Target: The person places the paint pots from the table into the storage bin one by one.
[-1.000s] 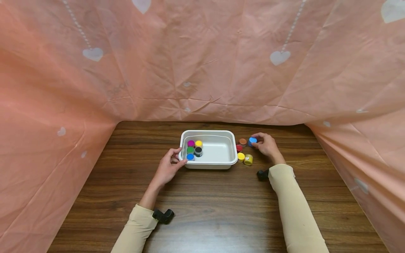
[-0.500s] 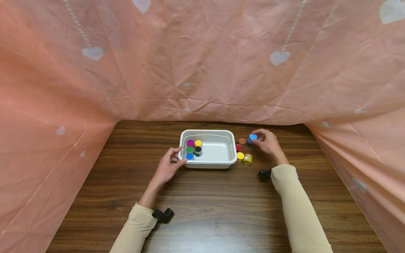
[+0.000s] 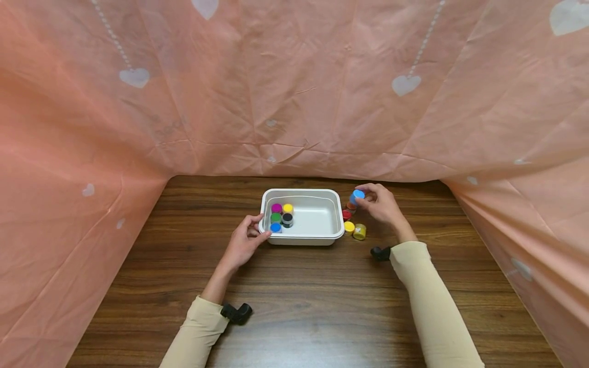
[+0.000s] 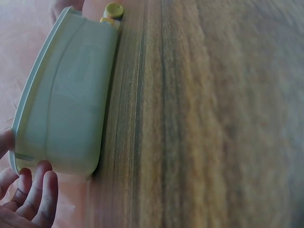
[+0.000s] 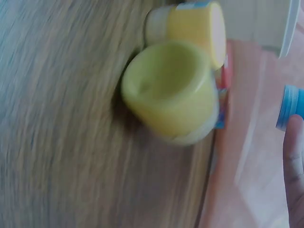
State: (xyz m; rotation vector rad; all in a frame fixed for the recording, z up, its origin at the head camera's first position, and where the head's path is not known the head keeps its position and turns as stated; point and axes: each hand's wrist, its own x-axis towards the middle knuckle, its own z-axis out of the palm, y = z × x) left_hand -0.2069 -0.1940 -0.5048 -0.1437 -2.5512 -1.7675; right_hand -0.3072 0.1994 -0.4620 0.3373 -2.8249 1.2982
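Note:
In the head view my right hand (image 3: 382, 206) pinches a small light-blue paint pot (image 3: 357, 197), held up over an orange-brown pot (image 3: 350, 207) to the right of the white plastic tub (image 3: 303, 236). The right wrist view has the thumb on the blue lid (image 5: 289, 108). My left hand (image 3: 246, 239) grips the tub by its near left corner, thumb at the rim and fingers along the outer wall (image 4: 71, 95). Inside the tub, at its left end, stand magenta (image 3: 276, 208), yellow (image 3: 288, 208), green (image 3: 275, 218), black (image 3: 287, 220) and blue (image 3: 275, 228) pots.
Close by the tub's right side are a red pot (image 3: 346, 215), a yellow-lidded pot (image 3: 349, 228) and an olive-yellow pot (image 3: 360, 232) lying tipped. The brown wooden table (image 3: 294, 301) ends at a peach curtain (image 3: 294, 102) behind and at both sides.
My right hand has lifted the light-blue paint pot off the table and moved it left, over the orange-brown pot. The left hand and tub hold their place.

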